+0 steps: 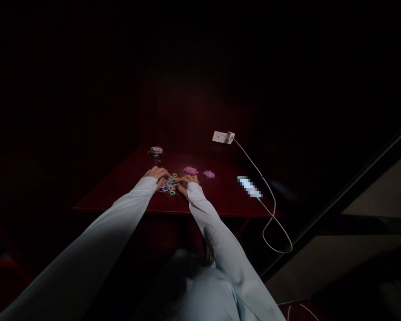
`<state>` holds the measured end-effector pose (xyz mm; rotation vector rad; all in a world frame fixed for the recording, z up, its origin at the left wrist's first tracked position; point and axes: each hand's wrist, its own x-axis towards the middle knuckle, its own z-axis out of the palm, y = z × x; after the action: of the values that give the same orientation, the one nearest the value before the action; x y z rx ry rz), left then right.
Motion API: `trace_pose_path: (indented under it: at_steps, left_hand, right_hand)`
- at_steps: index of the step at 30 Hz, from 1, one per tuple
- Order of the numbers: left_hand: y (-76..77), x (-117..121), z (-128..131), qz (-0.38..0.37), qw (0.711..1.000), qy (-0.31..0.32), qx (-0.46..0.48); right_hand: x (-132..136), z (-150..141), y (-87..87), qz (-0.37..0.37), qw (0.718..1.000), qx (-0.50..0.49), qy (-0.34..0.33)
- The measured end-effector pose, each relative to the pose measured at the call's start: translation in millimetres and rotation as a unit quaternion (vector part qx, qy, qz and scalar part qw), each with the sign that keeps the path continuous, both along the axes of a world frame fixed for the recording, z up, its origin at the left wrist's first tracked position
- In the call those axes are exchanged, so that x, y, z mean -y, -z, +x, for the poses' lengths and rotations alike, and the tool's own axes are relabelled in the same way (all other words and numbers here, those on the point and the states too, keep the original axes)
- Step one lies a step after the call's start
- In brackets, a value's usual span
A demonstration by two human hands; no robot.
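Note:
A loose pile of small multicoloured hair ties (169,189), in yellow, green, blue and pink, lies near the table's front edge. My left hand (156,173) rests at the pile's left side, its fingers reaching over the rings and its thumb lower down. From the right, my right hand (187,180) points its index finger into the pile, with the thumb apart from it. Neither hand visibly grips a ring, though the fingertips are small and dim. Just beyond my right hand sit a pink heap (190,170) and a smaller lilac-pink heap (209,174) of similar small pieces.
A clear jar with a lid (156,151) stands at the back left of the dark red table (127,189). On the right lies a lit, blurred phone (250,187). Its white cable (274,200) loops past the table edge up to a wall socket (219,137).

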<state>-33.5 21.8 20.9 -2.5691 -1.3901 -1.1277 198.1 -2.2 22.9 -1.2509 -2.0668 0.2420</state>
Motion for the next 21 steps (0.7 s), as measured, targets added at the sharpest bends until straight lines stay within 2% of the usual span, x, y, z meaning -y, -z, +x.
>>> trace_pose_path:
  at_steps: [4,8,14,21]
  left_hand:
    - [-1.1,1.7,0.1,0.006,1.0,0.0,-0.009]
    - [-3.4,6.0,4.3,0.023,0.999,-0.007,-0.023]
    - [-3.5,4.6,9.3,0.03,0.997,-0.065,-0.029]
    - [5.8,-10.4,3.0,0.009,0.998,-0.013,-0.068]
  right_hand:
    - [1.4,-0.2,-0.7,-0.006,1.0,0.008,-0.007]
    - [-0.6,-0.6,-1.8,-0.01,1.0,0.006,0.014]
    - [2.8,-3.2,-4.2,-0.003,0.999,0.035,0.036]
    - [15.2,-7.0,-7.1,0.011,0.996,0.089,-0.01]
